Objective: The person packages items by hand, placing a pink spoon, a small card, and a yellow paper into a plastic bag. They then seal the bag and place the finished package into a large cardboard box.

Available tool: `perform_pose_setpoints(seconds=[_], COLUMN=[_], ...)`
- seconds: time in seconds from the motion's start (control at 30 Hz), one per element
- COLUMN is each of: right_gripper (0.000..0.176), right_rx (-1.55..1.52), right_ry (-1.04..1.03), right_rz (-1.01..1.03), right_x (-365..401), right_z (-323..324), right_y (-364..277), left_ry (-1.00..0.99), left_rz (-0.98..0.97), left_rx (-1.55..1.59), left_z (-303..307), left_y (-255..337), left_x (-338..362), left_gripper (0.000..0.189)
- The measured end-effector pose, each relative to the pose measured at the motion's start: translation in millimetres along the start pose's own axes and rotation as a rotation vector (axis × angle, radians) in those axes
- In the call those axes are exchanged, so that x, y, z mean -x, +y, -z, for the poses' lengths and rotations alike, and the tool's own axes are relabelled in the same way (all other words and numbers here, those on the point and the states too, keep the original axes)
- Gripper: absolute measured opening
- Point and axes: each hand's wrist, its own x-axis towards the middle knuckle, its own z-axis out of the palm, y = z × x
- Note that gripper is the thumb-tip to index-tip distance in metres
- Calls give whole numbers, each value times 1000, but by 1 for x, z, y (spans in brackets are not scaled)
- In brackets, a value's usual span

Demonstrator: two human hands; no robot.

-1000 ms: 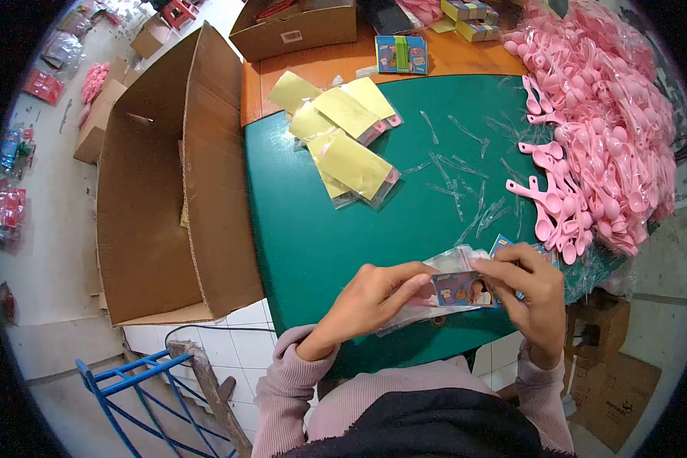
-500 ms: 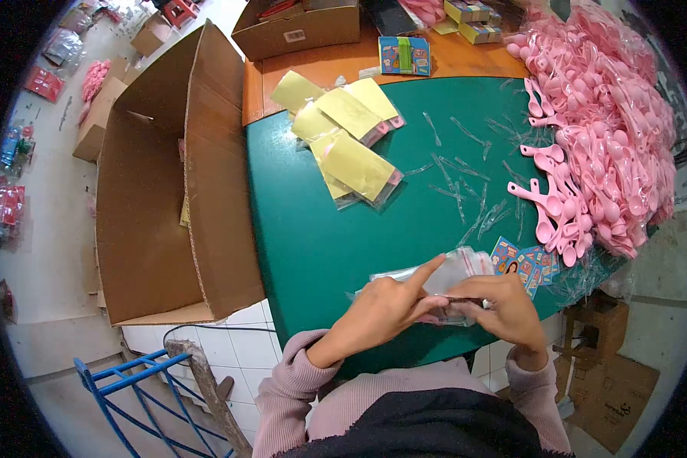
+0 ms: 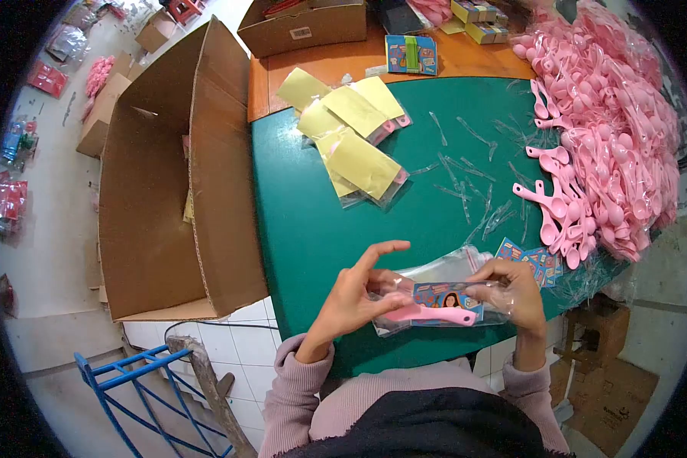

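Both hands hold a clear plastic bag [image 3: 435, 304] over the near edge of the green table [image 3: 320, 229]. Inside the bag lie a pink plastic spoon [image 3: 431, 314] and a printed picture card [image 3: 443, 295]. My left hand [image 3: 355, 294] grips the bag's left end with its index finger raised. The bag's right end is pinched by my right hand [image 3: 515, 298]. More clear bags [image 3: 446, 267] lie flat under the hands. A small stack of picture cards [image 3: 533, 261] sits just right of them.
A big heap of pink spoons [image 3: 611, 130] fills the table's right side. Filled packets with yellow backing [image 3: 355, 149] lie at the table's far left. A large open cardboard box [image 3: 175, 175] stands left of the table. Clear strips [image 3: 466, 183] litter the middle.
The picture card went into the clear bag and a pink spoon now lies in it too. My left index finger has lifted off the bag.
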Motion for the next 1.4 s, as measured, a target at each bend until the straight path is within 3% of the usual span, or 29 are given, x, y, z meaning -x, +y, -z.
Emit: perform_pose_setpoints(seconds=[0.1,0.23,0.3,0.5,0.6,0.7,0.73,0.77,0.8,0.83,0.9,0.97,1.03,1.13,1.2,1.23,1.3,1.4], right_gripper=[13,16,18,14,14,19,19,20,21,21,26,33,41,36,33,31,29,26], right_rx=[-97,-90,102,-32,-55,34,33,105,177,176,555,627,669,705,735,748,759,735], right_ry=[155,140,-25,129,36,18,17,193,370,373,521,400,36,-8,-2,37,78,130], right_rz=[66,0,-74,-26,-72,-36,-37,85,207,200,428,456,490,474,487,480,470,481], right_x=[1,2,4,4,2,6,5,5,5,4,-2,-1,5,8,6,3,-3,-17], right_z=[-13,-12,-7,-15,-12,-6,-8,-12,-16,-21,-34,-40,-45,-53,-57,-58,-64,-76], right_y=[0,-5,-4,3,6,-4,-2,1,3,0,-7,-4,-4,1,4,6,5,4], left_ry=[-60,34,79,-7,1,48,229,406,403,314,224,55,29,65,83,80,276,391], left_rz=[35,60,57,61,13,59,-95,-247,-243,-189,-126,46,64,138,150,148,104,17], left_rx=[48,77,126,167,48,129,-86,-303,-302,-207,-113,339,351,442,70,70,-182,-220], left_z=[-4,-5,-6,-12,-10,-12,-19,-24,-27,-31,-38,-45,-45,-40,-36,-33,-27,-16], left_y=[0,-12,-13,-9,-12,-13,-15,-16,-18,-20,-22,-20,-29,-30,-23,-22,-20,-30], left_x=[2,1,1,3,1,1,0,1,4,9,15,18,19,24,25,25,24,16], left_gripper=[57,55,54,52,52,54,56,57,57,55,54,50,48,48,42,42,35,34])
